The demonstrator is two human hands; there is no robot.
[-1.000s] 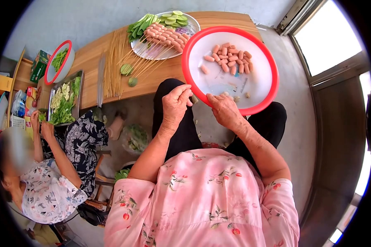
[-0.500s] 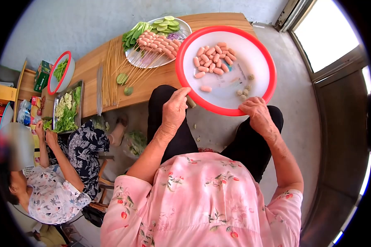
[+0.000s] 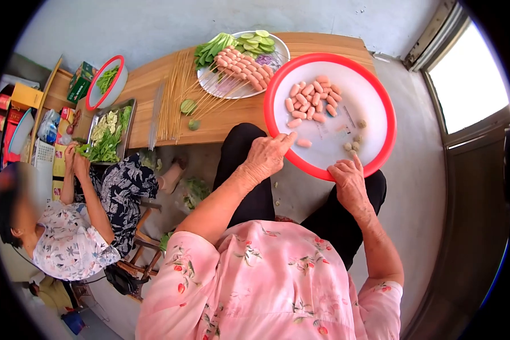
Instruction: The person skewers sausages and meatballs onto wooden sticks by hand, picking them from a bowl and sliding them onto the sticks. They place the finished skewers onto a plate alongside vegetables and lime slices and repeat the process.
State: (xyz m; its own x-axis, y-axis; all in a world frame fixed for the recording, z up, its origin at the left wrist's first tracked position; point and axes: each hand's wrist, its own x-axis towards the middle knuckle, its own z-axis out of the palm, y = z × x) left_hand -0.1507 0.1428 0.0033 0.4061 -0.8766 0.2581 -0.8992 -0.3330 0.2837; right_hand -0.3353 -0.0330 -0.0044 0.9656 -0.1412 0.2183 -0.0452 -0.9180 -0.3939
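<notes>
A white basin with a red rim (image 3: 389,107) holds small pink sausages (image 3: 317,96) and a few greyish balls (image 3: 354,143). At the basin's lower left rim is my left hand (image 3: 268,154), its fingers reaching over the edge close to a lone sausage (image 3: 304,143). My right hand (image 3: 348,178) holds the lower rim, fingertips over the inside near the balls. Left of the basin, a white plate (image 3: 281,52) bears skewered sausages (image 3: 245,68), green leaves (image 3: 214,49) and sliced green vegetable (image 3: 256,42).
Bare skewers (image 3: 174,102) lie on the wooden table (image 3: 144,76). A tray of cut greens (image 3: 109,133) and a red-rimmed bowl (image 3: 120,85) stand further left. Another person (image 3: 73,238) sits at the left, hands by the tray. A door (image 3: 476,187) is at the right.
The view has shifted, so things appear further right and lower. My left hand has moved further over the rim toward the lone sausage; my right fingers reach further inward.
</notes>
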